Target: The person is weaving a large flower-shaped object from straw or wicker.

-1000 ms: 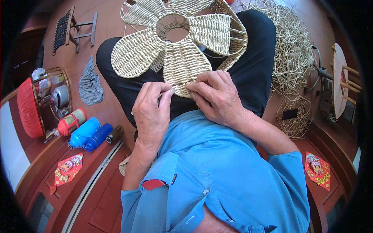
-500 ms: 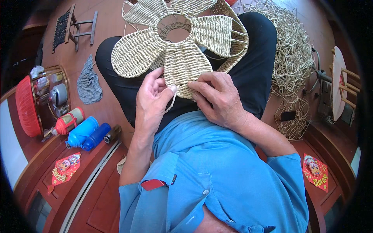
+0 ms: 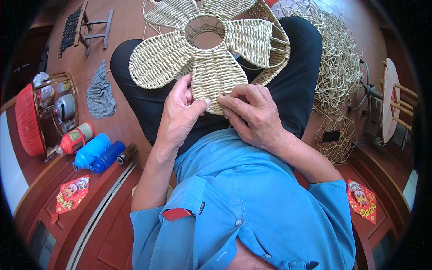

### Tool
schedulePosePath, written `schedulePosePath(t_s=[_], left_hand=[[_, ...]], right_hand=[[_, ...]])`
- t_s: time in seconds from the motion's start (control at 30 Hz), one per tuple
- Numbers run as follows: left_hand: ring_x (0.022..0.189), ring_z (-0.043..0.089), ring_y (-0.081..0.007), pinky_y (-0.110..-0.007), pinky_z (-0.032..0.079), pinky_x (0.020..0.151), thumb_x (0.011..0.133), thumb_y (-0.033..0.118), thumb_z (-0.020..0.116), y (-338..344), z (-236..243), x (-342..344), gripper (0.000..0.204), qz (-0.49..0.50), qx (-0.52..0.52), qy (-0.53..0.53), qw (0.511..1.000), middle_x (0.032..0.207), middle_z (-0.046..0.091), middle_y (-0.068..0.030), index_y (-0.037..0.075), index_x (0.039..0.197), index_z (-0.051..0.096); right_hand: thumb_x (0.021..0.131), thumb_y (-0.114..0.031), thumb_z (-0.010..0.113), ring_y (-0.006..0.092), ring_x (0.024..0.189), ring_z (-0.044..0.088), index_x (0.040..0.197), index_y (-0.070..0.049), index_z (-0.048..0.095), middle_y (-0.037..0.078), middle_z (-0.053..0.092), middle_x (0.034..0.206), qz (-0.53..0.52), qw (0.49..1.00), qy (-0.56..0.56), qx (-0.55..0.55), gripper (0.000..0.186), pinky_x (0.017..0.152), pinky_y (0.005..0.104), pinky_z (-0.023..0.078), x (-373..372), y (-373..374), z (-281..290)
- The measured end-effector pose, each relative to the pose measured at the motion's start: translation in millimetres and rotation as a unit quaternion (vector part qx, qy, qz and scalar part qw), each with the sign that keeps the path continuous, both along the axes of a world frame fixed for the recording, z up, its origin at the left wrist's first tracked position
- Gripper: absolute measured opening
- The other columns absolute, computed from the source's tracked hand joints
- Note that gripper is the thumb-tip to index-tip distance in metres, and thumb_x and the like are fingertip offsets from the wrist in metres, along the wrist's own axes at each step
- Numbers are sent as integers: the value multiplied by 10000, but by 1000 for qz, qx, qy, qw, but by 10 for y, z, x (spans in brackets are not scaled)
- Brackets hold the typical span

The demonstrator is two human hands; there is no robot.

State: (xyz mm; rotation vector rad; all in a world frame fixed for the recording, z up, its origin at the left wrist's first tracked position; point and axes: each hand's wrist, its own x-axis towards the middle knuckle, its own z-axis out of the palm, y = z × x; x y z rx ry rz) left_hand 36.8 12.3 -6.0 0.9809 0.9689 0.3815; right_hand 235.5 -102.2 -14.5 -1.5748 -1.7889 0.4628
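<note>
Left hand [image 3: 179,112] half-curled, right hand [image 3: 254,109] nearly closed, both gripped the flower-shaped, straw-coloured woven piece [image 3: 217,69] by its near petal [image 3: 212,92], over the black-trousered lap [image 3: 306,58]! Right of the piece, tangled tan cord [image 3: 338,63] swamped reddish-brown floor [image 3: 128,27]; left, grey cloth [image 3: 100,96] lay crumpled.

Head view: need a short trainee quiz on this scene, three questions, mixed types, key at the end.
1. Open: which petal of the woven flower-shaped piece do both the left hand and the right hand touch?
2. True or false: the large heap of cord lies on the person's left.
3. Fill in: the crumpled grey cloth lies on the ____.

Key:
1. The petal nearest the person's body.
2. False; the large heap of cord is on the person's right.
3. Floor.
</note>
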Motion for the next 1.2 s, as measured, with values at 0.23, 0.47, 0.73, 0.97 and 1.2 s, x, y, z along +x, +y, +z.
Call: schedulePosePath(t_s=[0.23, 0.47, 0.73, 0.97, 1.2], left_hand=[[1047, 721, -94, -235, 567, 844, 943, 13, 719, 88, -92, -31, 688, -21, -80, -60, 995, 1338, 739, -96, -44, 1581, 466], [1090, 725, -121, -271, 585, 914, 939, 16, 720, 156, -162, -75, 611, -30, -165, -98, 981, 1338, 732, -91, -24, 1518, 530], [1201, 703, -156, -321, 543, 1062, 929, 2, 684, 151, -196, -13, 595, -18, -175, -118, 977, 1366, 721, -98, -29, 1507, 546], [1208, 689, -140, -315, 526, 1077, 924, 30, 694, 191, -238, -52, 604, -41, -167, -111, 979, 1376, 715, -79, -27, 1508, 552], [1139, 690, -121, -290, 535, 1011, 917, 36, 714, 240, -212, -76, 579, -45, -173, -120, 977, 1330, 724, -67, -25, 1476, 577]], right_hand=[[860, -77, 822, 278, 1018, 631, 1225, -79, 782, 74, 642, 1121, 9, 1000, 0, 8, 367, 901, 421, 501, 26, -10, -10], [838, -80, 822, 279, 1009, 634, 1223, -80, 785, 75, 650, 1117, 13, 1000, 3, 11, 387, 896, 424, 503, 44, -23, -9], [859, -75, 819, 289, 997, 659, 1149, -89, 778, 77, 676, 1085, 5, 1000, 10, 18, 293, 881, 423, 517, 49, 7, -34], [909, -95, 822, 313, 959, 664, 1082, -87, 745, 101, 683, 1034, -30, 999, 26, -2, 189, 868, 437, 521, -3, 106, 42], [918, -103, 820, 299, 942, 671, 1028, -92, 760, 74, 679, 998, -44, 997, 39, -42, 127, 861, 441, 530, -17, 153, 117]])
